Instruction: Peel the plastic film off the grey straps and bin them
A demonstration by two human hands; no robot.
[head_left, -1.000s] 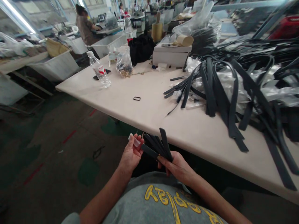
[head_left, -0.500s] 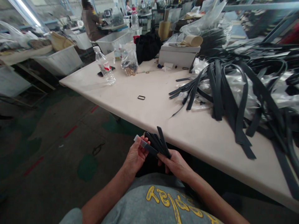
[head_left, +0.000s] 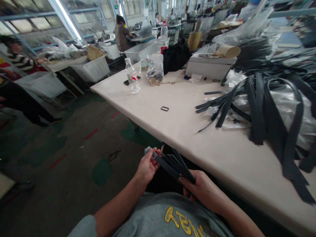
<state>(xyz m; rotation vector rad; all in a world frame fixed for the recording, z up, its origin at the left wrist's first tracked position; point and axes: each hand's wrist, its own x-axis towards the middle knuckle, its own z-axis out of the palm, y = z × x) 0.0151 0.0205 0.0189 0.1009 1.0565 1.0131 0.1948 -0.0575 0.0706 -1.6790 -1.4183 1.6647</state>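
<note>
left hand (head_left: 147,167) fingers pinched one strap end with a clear sleeve (head_left: 147,150) on it; right hand (head_left: 202,188) gripped the dark straps (head_left: 176,164) in a fan, just off the surface (head_left: 138,108) edge. black ring (head_left: 165,108) lay on surface.

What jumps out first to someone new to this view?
Probably the big tangle of dark straps spread over clear plastic on the right side of the pale table. Next, the two hands at the near edge: the right hand grips a fan of dark strips, while the left hand pinches a pale, translucent piece at one strip's end. Then the small black rectangular ring, lying by itself mid-table.
</note>
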